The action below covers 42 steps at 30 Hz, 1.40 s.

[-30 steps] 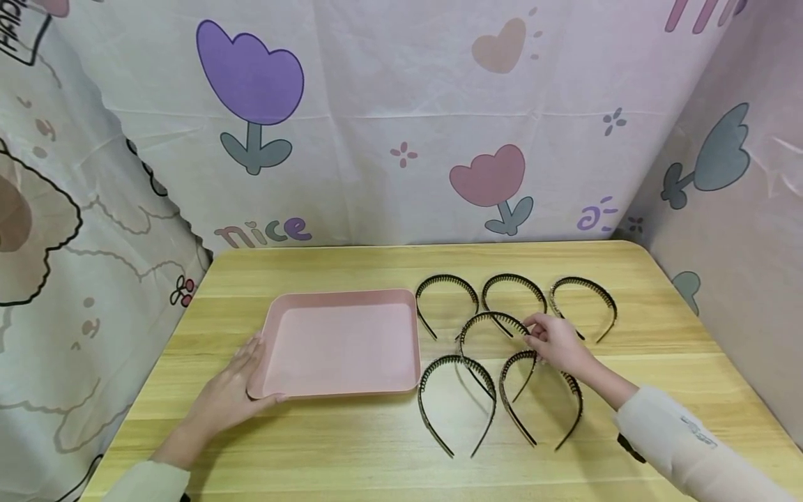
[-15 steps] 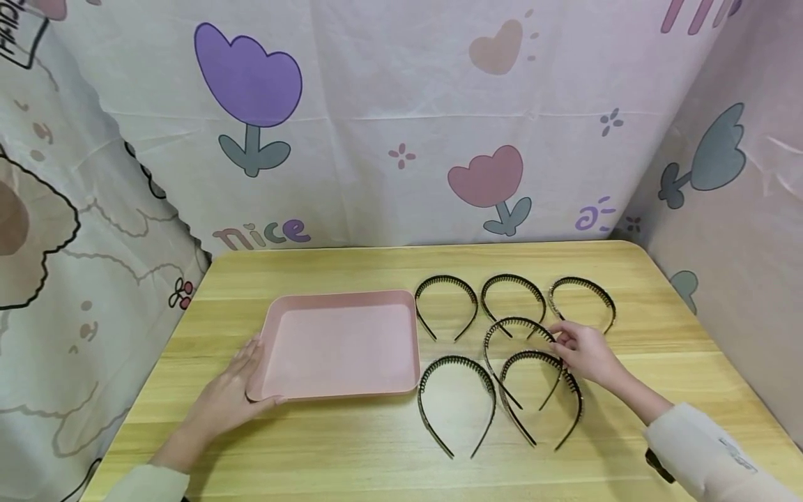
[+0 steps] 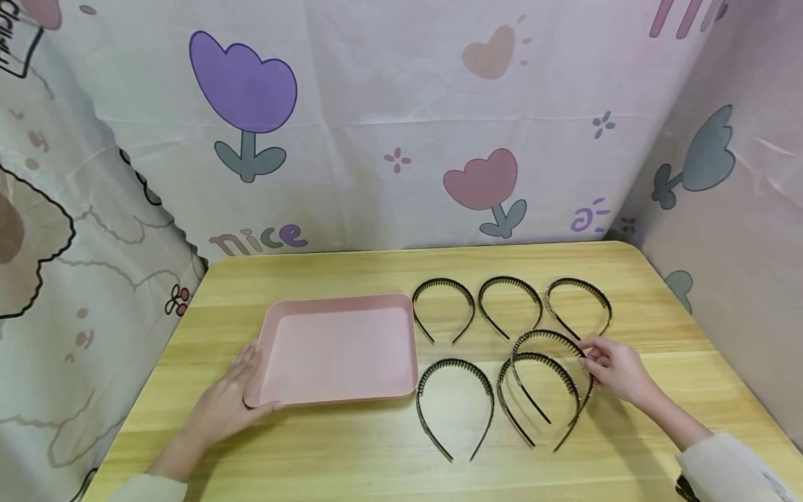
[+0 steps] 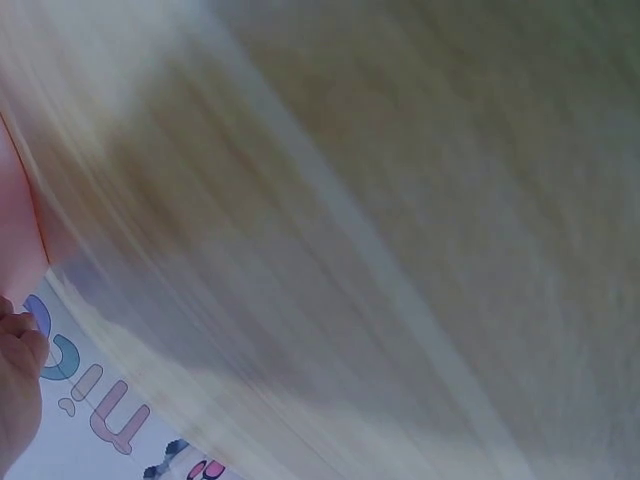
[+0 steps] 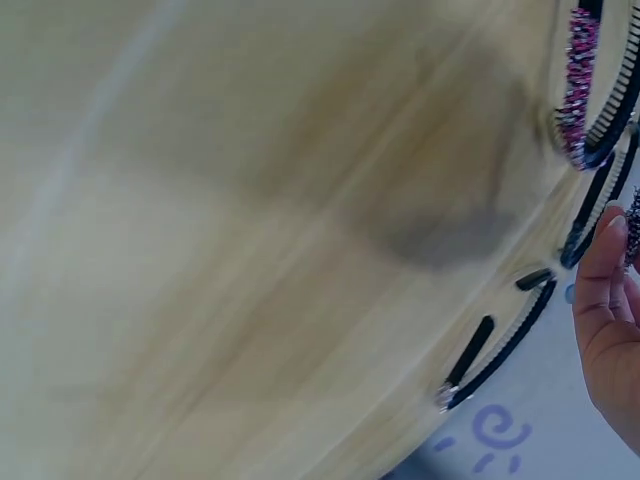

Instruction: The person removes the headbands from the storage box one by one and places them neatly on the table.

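Observation:
In the head view, my right hand point(image 3: 617, 368) pinches the right side of a black toothed headband point(image 3: 544, 332), held over another black headband point(image 3: 516, 427) at the front right. The right wrist view shows my right hand point(image 5: 608, 335) at its edge, with beaded trim of the held headband between the fingers. My left hand point(image 3: 219, 404) touches the near left corner of a pink tray point(image 3: 332, 401), fingers straight along its left wall and thumb at its front edge. Part of the pink tray point(image 4: 18, 220) shows in the left wrist view.
Three headbands form the back row: left point(image 3: 442, 282), middle point(image 3: 509, 279) and right point(image 3: 580, 282). One more headband point(image 3: 454, 362) lies beside the tray's near right corner. Printed cloth point(image 3: 351, 139) hangs behind the wooden table point(image 3: 351, 453).
My right hand has moved right and toward me, carrying the headband from the middle of the group to above the front right one. My left hand stays at the tray.

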Available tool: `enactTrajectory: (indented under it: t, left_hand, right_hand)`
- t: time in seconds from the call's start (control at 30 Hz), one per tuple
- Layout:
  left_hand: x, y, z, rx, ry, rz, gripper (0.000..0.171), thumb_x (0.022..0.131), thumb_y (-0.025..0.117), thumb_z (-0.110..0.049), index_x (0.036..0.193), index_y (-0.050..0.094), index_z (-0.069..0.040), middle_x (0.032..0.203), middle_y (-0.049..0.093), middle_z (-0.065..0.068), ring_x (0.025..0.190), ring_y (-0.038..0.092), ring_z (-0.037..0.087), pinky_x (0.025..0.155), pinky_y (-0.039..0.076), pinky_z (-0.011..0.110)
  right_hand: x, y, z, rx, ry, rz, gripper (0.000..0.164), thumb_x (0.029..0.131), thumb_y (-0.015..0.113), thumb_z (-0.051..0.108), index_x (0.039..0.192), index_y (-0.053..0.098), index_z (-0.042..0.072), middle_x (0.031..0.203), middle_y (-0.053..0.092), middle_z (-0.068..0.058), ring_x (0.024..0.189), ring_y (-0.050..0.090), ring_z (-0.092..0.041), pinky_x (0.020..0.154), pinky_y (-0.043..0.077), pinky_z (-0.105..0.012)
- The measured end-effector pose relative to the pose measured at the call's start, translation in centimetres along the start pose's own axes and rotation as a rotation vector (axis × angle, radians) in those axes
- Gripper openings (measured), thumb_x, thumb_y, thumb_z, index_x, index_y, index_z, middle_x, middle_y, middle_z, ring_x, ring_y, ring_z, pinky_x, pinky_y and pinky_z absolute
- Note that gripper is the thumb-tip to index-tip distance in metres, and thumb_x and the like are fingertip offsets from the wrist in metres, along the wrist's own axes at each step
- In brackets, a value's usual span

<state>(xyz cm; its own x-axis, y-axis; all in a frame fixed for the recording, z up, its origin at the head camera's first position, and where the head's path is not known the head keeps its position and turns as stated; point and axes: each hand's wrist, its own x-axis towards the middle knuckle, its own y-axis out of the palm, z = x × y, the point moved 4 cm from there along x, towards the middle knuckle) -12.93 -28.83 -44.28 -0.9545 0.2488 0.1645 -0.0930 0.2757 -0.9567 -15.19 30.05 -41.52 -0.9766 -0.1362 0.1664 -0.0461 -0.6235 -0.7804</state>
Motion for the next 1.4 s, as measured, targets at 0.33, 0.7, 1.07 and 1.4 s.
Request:
enactTrajectory:
  t: [0.33, 0.7, 1.07, 1.4]
  left_hand:
    - [-0.2, 0.1, 0.1, 0.002, -0.003, -0.014, 0.104, 0.069, 0.072, -0.055, 0.14, 0.031, 0.008, 0.147, 0.029, 0.026, 0.127, 0.037, 0.049, 0.1, 0.038, 0.059]
    - [-0.2, 0.1, 0.1, -0.008, 0.002, -0.025, 0.104, 0.069, 0.072, -0.054, 0.14, 0.031, 0.009, 0.146, 0.03, 0.027, 0.126, 0.037, 0.05, 0.1, 0.038, 0.06]
    - [-0.3, 0.3, 0.2, -0.003, 0.005, -0.017, 0.103, 0.071, 0.071, -0.054, 0.141, 0.029, 0.008, 0.147, 0.028, 0.026, 0.127, 0.036, 0.049, 0.1, 0.037, 0.06]
    - [-0.4, 0.5, 0.3, -0.01, 0.002, -0.026, 0.103, 0.07, 0.072, -0.053, 0.141, 0.03, 0.008, 0.148, 0.029, 0.026, 0.127, 0.036, 0.049, 0.098, 0.038, 0.062]
  right_hand:
    - [-1.9, -1.1, -2.5, -0.021, 0.076, -0.032, 0.021, 0.08, 0.064, -0.004, 0.1, 0.061, -0.008, 0.068, 0.06, -0.005, 0.044, 0.044, 0.002, 0.038, 0.041, -0.021]
    - [-4.2, -2.3, -5.4, -0.02, 0.139, -0.094, 0.022, 0.081, 0.062, -0.005, 0.101, 0.061, -0.012, 0.065, 0.057, 0.009, 0.046, 0.046, 0.003, 0.039, 0.042, -0.019]
    - [-5.6, -3.4, -7.7, 0.02, 0.185, -0.115, 0.022, 0.083, 0.06, -0.003, 0.101, 0.056, -0.015, 0.066, 0.051, 0.026, 0.051, 0.05, 0.006, 0.041, 0.043, -0.017]
    - [-6.0, -4.0, -9.6, -0.038, 0.238, -0.087, 0.027, 0.087, 0.058, 0.003, 0.106, 0.054, -0.017, 0.067, 0.052, 0.026, 0.052, 0.05, 0.006, 0.042, 0.044, -0.02]
